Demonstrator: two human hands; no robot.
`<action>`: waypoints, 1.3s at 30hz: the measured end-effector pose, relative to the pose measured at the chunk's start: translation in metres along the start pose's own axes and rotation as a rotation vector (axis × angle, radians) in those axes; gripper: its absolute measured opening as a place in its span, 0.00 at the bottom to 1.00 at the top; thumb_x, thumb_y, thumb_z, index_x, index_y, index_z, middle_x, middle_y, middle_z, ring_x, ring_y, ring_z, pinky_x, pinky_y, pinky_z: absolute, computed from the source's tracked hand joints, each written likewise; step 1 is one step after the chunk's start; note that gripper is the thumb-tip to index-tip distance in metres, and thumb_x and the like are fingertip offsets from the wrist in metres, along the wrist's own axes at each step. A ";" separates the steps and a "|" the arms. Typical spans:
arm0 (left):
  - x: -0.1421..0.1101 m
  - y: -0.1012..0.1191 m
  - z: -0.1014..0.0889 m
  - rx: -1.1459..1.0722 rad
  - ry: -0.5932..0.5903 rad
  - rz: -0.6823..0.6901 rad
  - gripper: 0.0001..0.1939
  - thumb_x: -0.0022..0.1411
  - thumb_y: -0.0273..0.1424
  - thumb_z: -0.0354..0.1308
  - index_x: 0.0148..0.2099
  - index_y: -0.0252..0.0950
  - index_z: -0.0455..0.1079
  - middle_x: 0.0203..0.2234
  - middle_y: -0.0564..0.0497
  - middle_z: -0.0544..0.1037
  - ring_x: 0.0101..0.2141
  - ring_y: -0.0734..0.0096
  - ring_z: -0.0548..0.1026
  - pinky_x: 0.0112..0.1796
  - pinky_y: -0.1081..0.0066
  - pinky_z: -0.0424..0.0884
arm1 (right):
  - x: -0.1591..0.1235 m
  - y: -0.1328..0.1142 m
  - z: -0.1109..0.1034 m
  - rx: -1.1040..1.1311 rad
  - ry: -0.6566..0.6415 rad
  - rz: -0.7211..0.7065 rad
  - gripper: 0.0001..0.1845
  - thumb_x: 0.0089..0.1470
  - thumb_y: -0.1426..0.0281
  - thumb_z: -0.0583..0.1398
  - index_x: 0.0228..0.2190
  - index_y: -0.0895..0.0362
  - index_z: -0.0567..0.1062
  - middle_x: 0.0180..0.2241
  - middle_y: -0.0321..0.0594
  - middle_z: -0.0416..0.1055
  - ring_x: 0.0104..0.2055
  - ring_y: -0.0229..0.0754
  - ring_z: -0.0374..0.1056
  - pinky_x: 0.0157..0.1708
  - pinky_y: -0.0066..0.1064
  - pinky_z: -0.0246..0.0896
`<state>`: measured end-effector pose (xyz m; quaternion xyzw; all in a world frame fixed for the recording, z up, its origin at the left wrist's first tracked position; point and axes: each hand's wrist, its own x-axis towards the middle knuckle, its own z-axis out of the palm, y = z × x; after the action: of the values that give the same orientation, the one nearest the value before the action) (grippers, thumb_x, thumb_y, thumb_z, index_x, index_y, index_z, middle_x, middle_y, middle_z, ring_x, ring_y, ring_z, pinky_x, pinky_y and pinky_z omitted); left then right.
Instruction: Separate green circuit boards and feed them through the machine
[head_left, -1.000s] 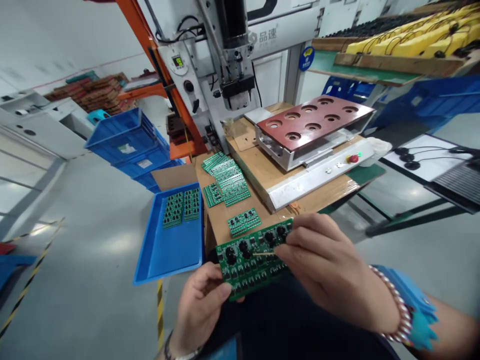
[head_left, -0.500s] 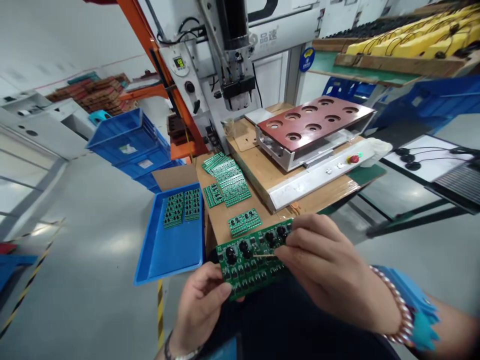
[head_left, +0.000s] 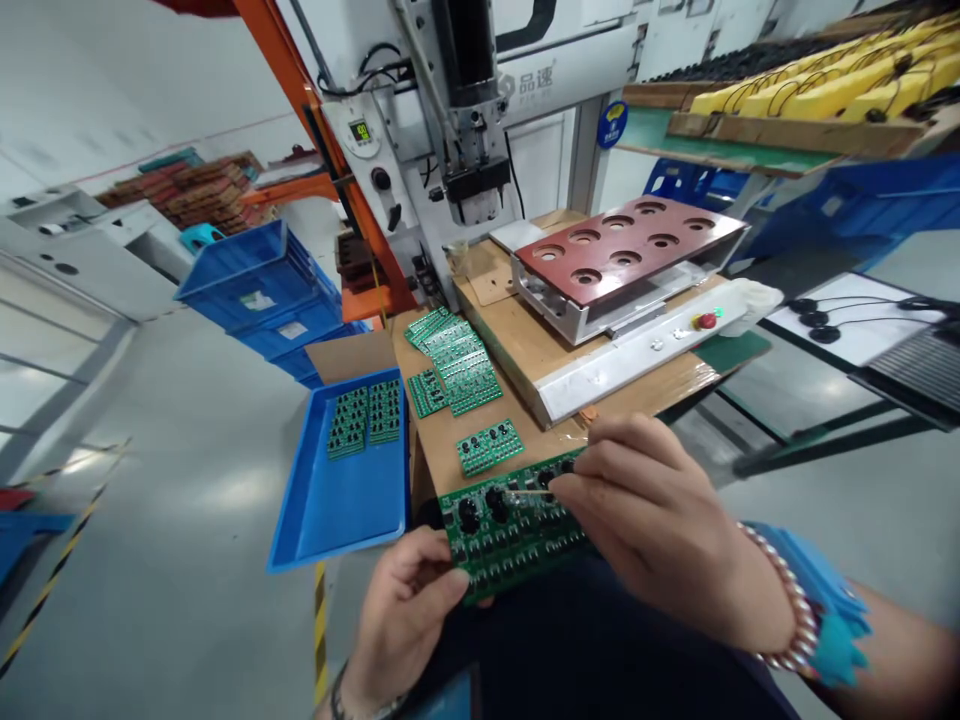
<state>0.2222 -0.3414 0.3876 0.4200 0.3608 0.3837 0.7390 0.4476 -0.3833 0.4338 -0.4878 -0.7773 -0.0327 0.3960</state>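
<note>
green board (head_left: 517, 555): in left hand (head_left: 409, 605), pinched at left edge
right hand (head_left: 660, 530): pinching thin stick (head_left: 532, 492), tip by black part (head_left: 496, 503)
stick: probably wants light touch, board steady

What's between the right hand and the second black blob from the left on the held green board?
In the head view, a thin pale stick, held in the right hand, points toward that black blob; whether they touch is unclear.

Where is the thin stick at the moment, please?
In the head view, the thin stick is at lower centre, pinched in the right hand, its tip pointing left over the circuit board that the left hand holds.
</note>
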 end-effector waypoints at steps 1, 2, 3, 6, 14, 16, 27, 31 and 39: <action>-0.001 0.000 0.000 0.005 -0.006 -0.002 0.03 0.47 0.27 0.67 0.27 0.37 0.76 0.22 0.53 0.77 0.22 0.68 0.76 0.24 0.70 0.72 | 0.000 0.000 0.000 -0.004 0.003 0.003 0.07 0.53 0.80 0.56 0.33 0.61 0.73 0.27 0.40 0.65 0.37 0.40 0.57 0.39 0.36 0.57; -0.001 0.000 0.000 0.009 -0.011 -0.003 0.03 0.48 0.28 0.67 0.27 0.37 0.76 0.22 0.53 0.77 0.22 0.68 0.76 0.25 0.70 0.72 | 0.000 0.001 0.000 -0.004 0.003 0.003 0.07 0.53 0.80 0.56 0.33 0.61 0.72 0.27 0.40 0.66 0.37 0.40 0.57 0.40 0.36 0.57; -0.001 0.000 -0.001 0.011 -0.014 -0.003 0.03 0.48 0.28 0.67 0.27 0.37 0.76 0.22 0.53 0.77 0.22 0.68 0.76 0.25 0.70 0.72 | 0.000 0.001 0.000 -0.001 -0.001 0.005 0.07 0.53 0.80 0.56 0.33 0.61 0.72 0.27 0.40 0.66 0.37 0.40 0.57 0.40 0.37 0.57; -0.001 -0.001 -0.001 -0.001 0.000 0.004 0.03 0.47 0.28 0.67 0.27 0.37 0.76 0.22 0.54 0.77 0.22 0.69 0.75 0.25 0.70 0.73 | 0.000 0.000 -0.001 0.011 -0.011 0.009 0.07 0.53 0.80 0.56 0.34 0.61 0.72 0.28 0.39 0.65 0.37 0.40 0.56 0.40 0.37 0.57; 0.001 0.000 0.000 -0.007 -0.008 0.005 0.04 0.47 0.28 0.67 0.28 0.38 0.76 0.21 0.55 0.77 0.21 0.69 0.76 0.25 0.70 0.73 | -0.001 -0.004 0.000 0.041 -0.052 0.017 0.08 0.53 0.80 0.55 0.35 0.60 0.72 0.28 0.39 0.66 0.37 0.40 0.56 0.37 0.36 0.55; 0.001 0.001 0.001 -0.009 -0.014 -0.003 0.04 0.47 0.28 0.68 0.28 0.38 0.76 0.21 0.55 0.77 0.21 0.70 0.76 0.24 0.71 0.73 | 0.000 -0.004 0.001 0.037 -0.042 0.013 0.08 0.53 0.80 0.55 0.34 0.60 0.73 0.28 0.39 0.66 0.37 0.40 0.56 0.37 0.36 0.55; 0.000 0.001 0.000 -0.011 0.027 -0.001 0.04 0.46 0.28 0.68 0.27 0.37 0.76 0.21 0.53 0.76 0.21 0.68 0.75 0.24 0.69 0.73 | -0.002 -0.001 0.001 0.016 -0.010 0.025 0.07 0.53 0.80 0.56 0.34 0.61 0.73 0.27 0.39 0.65 0.36 0.40 0.57 0.39 0.37 0.56; 0.000 0.002 0.000 -0.011 0.013 0.006 0.04 0.46 0.28 0.68 0.26 0.37 0.76 0.20 0.54 0.76 0.21 0.70 0.74 0.23 0.71 0.72 | -0.002 -0.004 0.001 0.016 -0.016 0.026 0.08 0.53 0.80 0.56 0.34 0.61 0.73 0.26 0.39 0.65 0.36 0.40 0.57 0.37 0.36 0.55; 0.001 0.001 0.000 -0.011 0.046 0.000 0.05 0.46 0.29 0.68 0.26 0.36 0.75 0.21 0.54 0.75 0.21 0.73 0.73 0.22 0.74 0.70 | -0.004 -0.005 0.001 0.012 -0.017 0.024 0.07 0.52 0.80 0.56 0.34 0.62 0.73 0.27 0.40 0.66 0.37 0.41 0.58 0.36 0.36 0.55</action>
<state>0.2221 -0.3404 0.3886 0.4070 0.3756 0.3952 0.7329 0.4441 -0.3880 0.4322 -0.4951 -0.7748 -0.0191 0.3927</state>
